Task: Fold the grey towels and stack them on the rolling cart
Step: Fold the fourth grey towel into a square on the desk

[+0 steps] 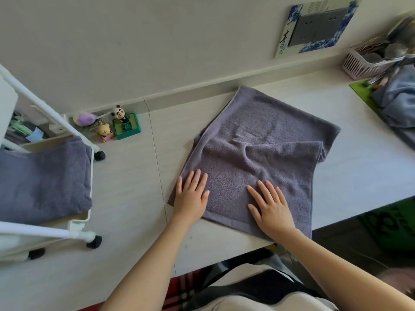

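A grey towel [265,140] lies partly folded on the white table [130,176], its upper layer creased across the middle. My left hand [192,195] presses flat on the towel's near left corner with straight fingers. My right hand [270,204] rests flat on the near right part, fingers spread. At the left stands the white rolling cart [78,217], with a folded grey towel [42,178] lying in its tray. Another bluish-grey cloth [397,102] is heaped at the right edge.
Small toy figures, a panda [120,113] and a green box [126,126], sit by the wall behind the cart. A pink basket [363,63] with utensils and a green mat [363,93] occupy the far right. The table's front edge runs just below my hands.
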